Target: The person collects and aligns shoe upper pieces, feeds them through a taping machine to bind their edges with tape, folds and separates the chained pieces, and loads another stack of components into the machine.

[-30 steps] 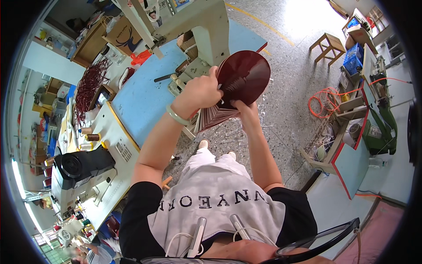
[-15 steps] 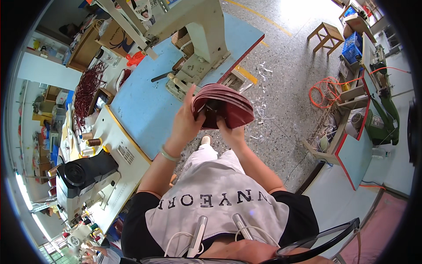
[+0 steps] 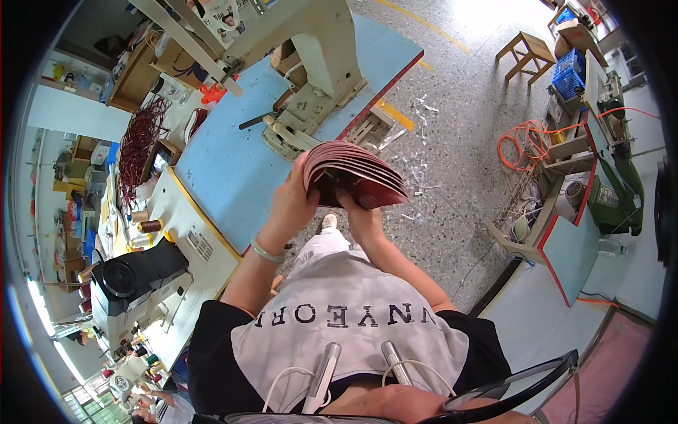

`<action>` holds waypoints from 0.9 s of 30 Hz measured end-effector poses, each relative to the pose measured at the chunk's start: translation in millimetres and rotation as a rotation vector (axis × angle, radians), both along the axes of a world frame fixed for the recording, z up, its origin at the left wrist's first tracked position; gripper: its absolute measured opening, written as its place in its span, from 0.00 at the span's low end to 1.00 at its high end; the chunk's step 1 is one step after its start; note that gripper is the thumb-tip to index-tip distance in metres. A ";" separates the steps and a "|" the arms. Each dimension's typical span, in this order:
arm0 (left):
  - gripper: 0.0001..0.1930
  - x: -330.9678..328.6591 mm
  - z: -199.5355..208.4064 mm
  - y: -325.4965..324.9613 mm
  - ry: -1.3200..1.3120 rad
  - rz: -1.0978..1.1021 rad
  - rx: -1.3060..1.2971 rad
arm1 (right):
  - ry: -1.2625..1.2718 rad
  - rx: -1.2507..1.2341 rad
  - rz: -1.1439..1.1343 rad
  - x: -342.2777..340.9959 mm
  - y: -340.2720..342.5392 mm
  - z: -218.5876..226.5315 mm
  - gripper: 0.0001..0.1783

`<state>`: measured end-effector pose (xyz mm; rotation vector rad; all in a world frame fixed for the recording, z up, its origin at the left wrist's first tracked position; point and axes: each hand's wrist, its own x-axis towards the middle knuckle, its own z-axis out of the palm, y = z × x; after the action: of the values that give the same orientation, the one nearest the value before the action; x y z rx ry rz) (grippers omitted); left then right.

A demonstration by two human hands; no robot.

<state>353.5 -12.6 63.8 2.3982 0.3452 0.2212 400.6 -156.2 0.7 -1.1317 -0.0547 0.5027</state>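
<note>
A stack of dark red curved pieces (image 3: 357, 166), flat and layered, is held up in front of me; they look like cut shoe-upper pieces, though their exact kind is unclear. My left hand (image 3: 295, 198) grips the stack at its left end, thumb on the near face. My right hand (image 3: 361, 219) pinches its lower edge, thumb against the dark inner side and fingers hidden behind. The layers fan out along the top edge. Just beyond my hands, a beige sewing machine (image 3: 321, 78) stands on a blue tabletop (image 3: 219, 177).
A second sewing machine (image 3: 141, 275) with a control panel is at my left, beside thread spools (image 3: 150, 226) and a heap of dark red cords (image 3: 141, 148). A wooden stool (image 3: 526, 56), a coiled orange hose (image 3: 524, 145) and a cluttered bench (image 3: 572, 233) stand to the right.
The stack has tilted, and its layers are spread wider along the top edge. Both hands have shifted slightly left and still hold it.
</note>
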 end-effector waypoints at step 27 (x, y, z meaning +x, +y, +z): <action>0.25 30.6 -16.4 30.6 -0.055 -0.079 -0.318 | -0.062 -0.126 -0.049 28.0 -25.0 18.0 0.21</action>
<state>384.1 18.1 47.4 2.0835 0.2397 0.1814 428.6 -181.2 18.7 -1.2690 -0.0496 0.4317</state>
